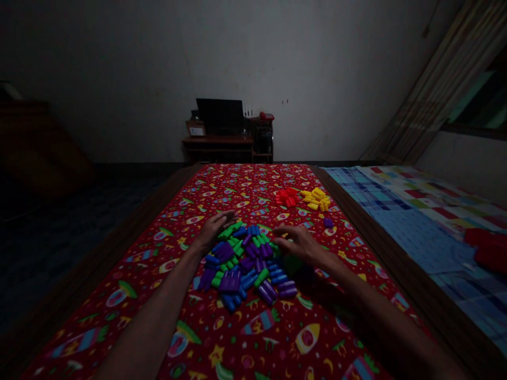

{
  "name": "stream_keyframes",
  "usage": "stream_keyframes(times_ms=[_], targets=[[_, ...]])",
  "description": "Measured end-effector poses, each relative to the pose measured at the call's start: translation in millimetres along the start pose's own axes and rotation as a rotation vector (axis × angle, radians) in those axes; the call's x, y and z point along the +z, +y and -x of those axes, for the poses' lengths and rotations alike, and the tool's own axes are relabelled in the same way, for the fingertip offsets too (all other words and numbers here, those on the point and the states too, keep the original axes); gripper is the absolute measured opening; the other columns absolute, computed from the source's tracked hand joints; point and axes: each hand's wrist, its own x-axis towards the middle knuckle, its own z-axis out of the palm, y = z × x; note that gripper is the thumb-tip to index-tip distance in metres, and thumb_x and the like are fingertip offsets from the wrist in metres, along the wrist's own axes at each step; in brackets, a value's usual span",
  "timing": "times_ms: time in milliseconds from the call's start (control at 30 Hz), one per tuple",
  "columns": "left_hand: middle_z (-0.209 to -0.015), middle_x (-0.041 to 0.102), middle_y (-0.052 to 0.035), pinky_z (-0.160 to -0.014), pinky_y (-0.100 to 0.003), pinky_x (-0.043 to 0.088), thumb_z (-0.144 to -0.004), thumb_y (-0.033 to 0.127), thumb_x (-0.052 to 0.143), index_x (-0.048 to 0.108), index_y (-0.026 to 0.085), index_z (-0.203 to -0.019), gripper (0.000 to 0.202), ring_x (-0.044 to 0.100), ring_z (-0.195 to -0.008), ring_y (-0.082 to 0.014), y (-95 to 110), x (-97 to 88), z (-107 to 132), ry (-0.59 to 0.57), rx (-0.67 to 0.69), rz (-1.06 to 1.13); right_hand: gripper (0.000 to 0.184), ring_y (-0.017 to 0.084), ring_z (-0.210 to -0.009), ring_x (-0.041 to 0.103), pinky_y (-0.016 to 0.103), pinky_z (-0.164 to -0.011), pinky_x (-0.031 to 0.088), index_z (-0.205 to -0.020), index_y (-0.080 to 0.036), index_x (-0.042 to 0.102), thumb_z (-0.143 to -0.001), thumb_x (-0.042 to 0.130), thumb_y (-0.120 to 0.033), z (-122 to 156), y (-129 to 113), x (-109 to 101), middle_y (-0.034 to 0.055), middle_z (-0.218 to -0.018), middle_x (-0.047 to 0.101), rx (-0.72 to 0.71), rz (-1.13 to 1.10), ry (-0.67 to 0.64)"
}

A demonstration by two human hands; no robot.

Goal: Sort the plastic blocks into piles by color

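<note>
A mixed pile of blue, green and purple plastic building blocks (232,281) lies on a red patterned cloth (261,348). My left hand (216,227) rests at the pile's far left edge, next to some green blocks (230,230), its fingers stretched out and nothing seen in them. Over the right side of the pile hovers my right hand (299,243), fingers bent and thumb apart, with no block visible between them. Green blocks lie just under and beside its fingertips; part of them is hidden by the hand.
Farther back on the right sit a heap of red blocks (287,197) and a heap of yellow blocks (317,199). One purple block (328,223) lies alone near them. Beyond stands a desk (217,141) with a dark monitor (220,115). Bedding (392,227) spreads at right.
</note>
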Motion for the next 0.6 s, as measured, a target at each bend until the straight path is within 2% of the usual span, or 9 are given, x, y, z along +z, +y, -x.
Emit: stream_keyframes(times_ms=[67,133,200,267,333,467,533,600], targets=[[-0.105,0.072,-0.0156,-0.103,-0.053,0.043,-0.062,0.052,0.076,0.069,0.011,-0.099,0.055,0.065,-0.107,-0.0349,0,0.5,1,0.008,-0.009,0.005,0.031,0.023,-0.098,0.063,0.035,-0.084,0.049,-0.116,-0.019,0.065,-0.089,0.058,-0.032,-2,-21,23,0.01,-0.106,0.07,-0.183,0.104,-0.138],[-0.105,0.072,-0.0157,-0.104,-0.053,0.043,-0.062,0.051,0.076,0.069,0.012,-0.099,0.054,0.065,-0.107,-0.0345,1,0.8,0,0.012,-0.014,0.004,0.028,0.024,-0.101,0.06,0.036,-0.087,0.047,-0.114,-0.017,0.065,-0.089,0.057,-0.024,-2,-30,34,0.0123,-0.105,0.068,-0.284,0.213,-0.207],[-0.105,0.072,-0.0163,-0.103,-0.053,0.044,-0.063,0.052,0.075,0.069,0.012,-0.1,0.055,0.064,-0.108,-0.0347,2,1.0,0,0.009,-0.014,-0.016,0.026,0.022,-0.099,0.06,0.035,-0.086,0.047,-0.113,-0.017,0.066,-0.09,0.053,-0.017,-3,-28,34,0.0124,-0.106,0.068,-0.307,0.212,-0.198],[-0.105,0.071,-0.0171,-0.102,-0.052,0.045,-0.063,0.053,0.074,0.069,0.011,-0.1,0.056,0.064,-0.108,-0.0351,2,1.3,0,0.008,-0.011,-0.035,0.029,0.021,-0.1,0.06,0.033,-0.086,0.048,-0.116,-0.019,0.064,-0.089,0.054,-0.017,-5,-17,22,0.0112,-0.109,0.067,-0.286,0.137,-0.121],[-0.104,0.071,-0.0174,-0.101,-0.052,0.046,-0.063,0.053,0.073,0.069,0.011,-0.1,0.056,0.064,-0.108,-0.035,1,1.8,0,0.007,-0.011,-0.037,0.032,0.021,-0.1,0.061,0.034,-0.086,0.049,-0.118,-0.02,0.064,-0.086,0.059,-0.021,-7,-2,4,0.0102,-0.11,0.068,-0.212,0.098,-0.003],[-0.106,0.072,-0.0158,-0.101,-0.05,0.046,-0.062,0.052,0.074,0.069,0.012,-0.101,0.055,0.065,-0.107,-0.0339,-1,1.2,1,-0.002,-0.022,-0.027,0.031,0.024,-0.089,0.066,0.036,-0.081,0.051,-0.108,-0.018,0.071,-0.078,0.067,-0.026,-8,29,-36,0.0093,-0.099,0.073,0.078,0.147,0.181],[-0.106,0.072,-0.0145,-0.101,-0.049,0.047,-0.064,0.051,0.072,0.069,0.013,-0.101,0.054,0.065,-0.106,-0.0328,2,-0.5,0,0.001,-0.03,-0.037,0.028,0.024,-0.085,0.068,0.035,-0.078,0.053,-0.102,-0.018,0.074,-0.077,0.067,-0.031,-7,41,-51,0.0081,-0.095,0.074,0.208,0.121,0.212],[-0.104,0.073,-0.0133,-0.098,-0.048,0.048,-0.067,0.053,0.068,0.069,0.014,-0.101,0.052,0.066,-0.103,-0.0319,12,-0.5,-1,0.0,-0.028,-0.123,0.026,0.024,-0.083,0.069,0.034,-0.075,0.054,-0.096,-0.018,0.075,-0.078,0.066,-0.034,-6,50,-60,0.0066,-0.093,0.075,0.267,0.062,0.194]])
